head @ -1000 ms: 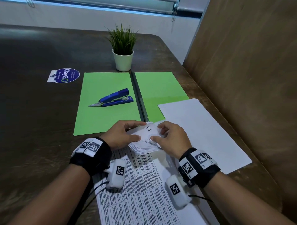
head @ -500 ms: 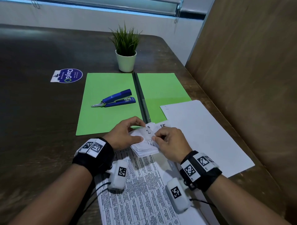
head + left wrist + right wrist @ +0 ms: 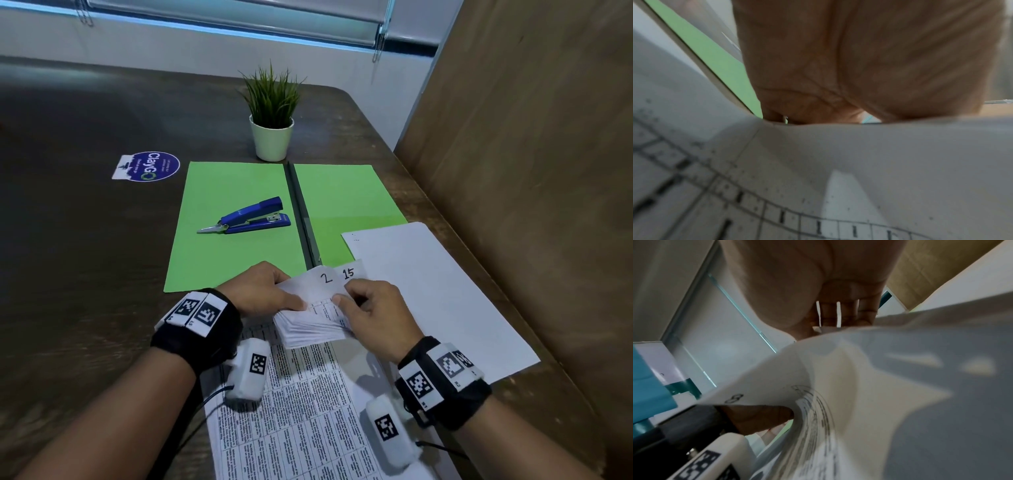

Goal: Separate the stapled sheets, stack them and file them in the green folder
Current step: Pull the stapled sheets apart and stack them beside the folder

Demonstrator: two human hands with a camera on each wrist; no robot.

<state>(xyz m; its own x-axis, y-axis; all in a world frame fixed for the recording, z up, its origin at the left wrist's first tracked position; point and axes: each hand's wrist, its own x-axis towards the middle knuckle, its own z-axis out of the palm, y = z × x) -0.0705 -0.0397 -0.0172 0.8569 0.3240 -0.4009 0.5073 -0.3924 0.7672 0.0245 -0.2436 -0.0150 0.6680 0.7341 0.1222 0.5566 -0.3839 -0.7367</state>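
The stapled sheets (image 3: 308, 394) lie on the counter (image 3: 85, 274) directly under both wrists, long axis running from the person toward the green folder (image 3: 236, 219), and their far end is curled back on itself into a thick roll of page corners sitting between the two hands. That roll is the thing the next move turns on: the bound corner looks to lie at the far end, just ahead of the fingertips and equally near both hands. The left hand (image 3: 260, 291) comes in from the left, thumb laid flat along the top of the roll and the other fingers wrapped over its far edge, so it grips the bundle. The right hand (image 3: 373, 308) meets it from the right, thumb and forefinger pinching a top leaf (the one next to the corner marked "2", with "15" showing behind). Whether a staple is still in place under the fingers cannot be told. The folder lies open and flat beyond the hands, a blue stapler (image 3: 250, 217) resting on its left leaf. A loose white sheet (image 3: 438, 291) lies to the right, overlapping the folder's near right corner.
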